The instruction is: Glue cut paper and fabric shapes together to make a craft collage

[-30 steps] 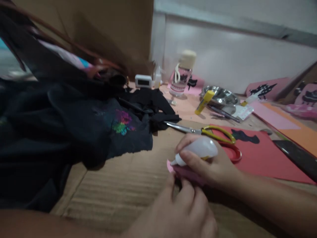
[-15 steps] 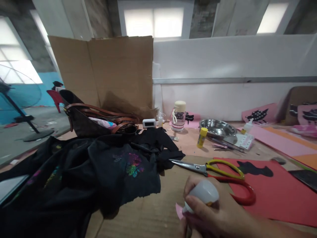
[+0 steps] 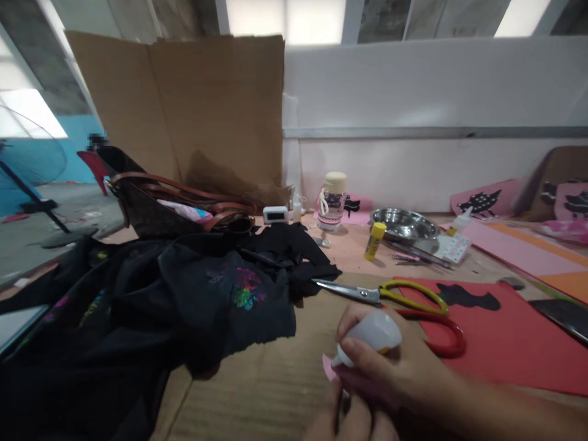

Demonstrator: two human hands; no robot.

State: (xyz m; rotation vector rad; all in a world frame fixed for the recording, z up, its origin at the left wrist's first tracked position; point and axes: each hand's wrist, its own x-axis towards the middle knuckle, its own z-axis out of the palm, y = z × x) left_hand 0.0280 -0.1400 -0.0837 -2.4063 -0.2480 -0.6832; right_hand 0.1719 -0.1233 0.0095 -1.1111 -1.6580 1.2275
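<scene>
Wrapped around a white squeeze glue bottle [image 3: 375,331], my right hand [image 3: 399,364] tilts it so its nozzle points down and left. The nozzle tip meets a small pink paper piece [image 3: 328,367]. My left hand [image 3: 351,419], low in the view and partly cut off, pinches that pink piece from below; its far end is hidden by the hands. Just beyond my right hand lie scissors [image 3: 381,294] with one yellow and one red handle. Under them is a red sheet [image 3: 514,343] with a black cutout [image 3: 468,297] on it.
Black cloth [image 3: 184,306] covers the left side, with a brown-strapped bag [image 3: 174,205] behind it. Farther back stand a glue stick [image 3: 375,241], a steel bowl [image 3: 404,223], a cream-lidded jar [image 3: 331,202] and another glue bottle [image 3: 460,222]. A phone-like dark object [image 3: 563,318] lies at right.
The view has tipped slightly downward, so the scene sits higher. More of my left hand shows. The bottle nozzle stays at the pink paper piece.
</scene>
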